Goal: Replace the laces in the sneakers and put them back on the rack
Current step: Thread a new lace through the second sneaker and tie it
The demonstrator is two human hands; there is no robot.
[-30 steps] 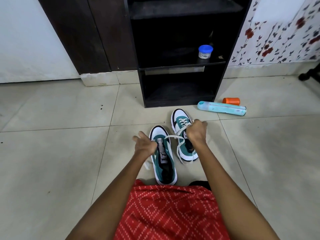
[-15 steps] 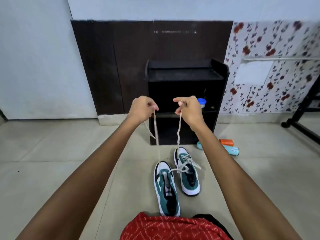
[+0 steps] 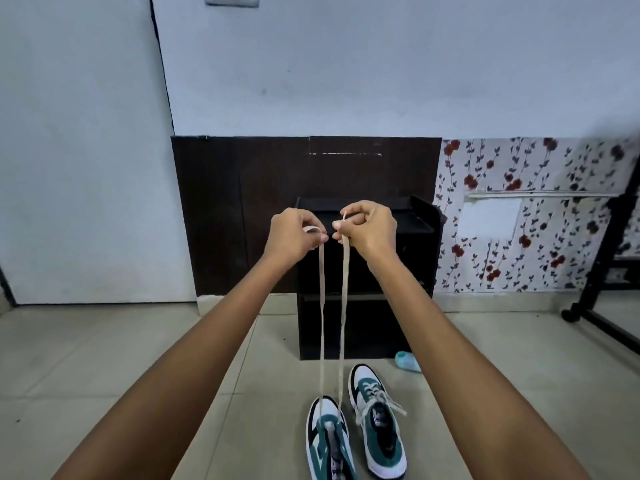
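Note:
Two teal, white and black sneakers stand on the tiled floor below my arms. The left sneaker [image 3: 329, 441] has a pale lace [image 3: 322, 306] running up from its toe end in two taut strands. My left hand [image 3: 294, 233] pinches one strand's end and my right hand [image 3: 369, 228] pinches the other, both raised at chest height close together. The right sneaker [image 3: 379, 424] is fully laced with loose ends lying across it. Behind the hands stands the black shoe rack [image 3: 422, 258], mostly hidden by them.
A teal bottle [image 3: 408, 361] lies on the floor right of the rack, partly behind my right forearm. A black wheeled stand [image 3: 588, 299] sits at the far right. Dark panelling and floral wallpaper line the wall behind.
My hands rose from the sneakers, pulling the lace ends up until the strands hang taut. They now sit closer together. The view tilted upward.

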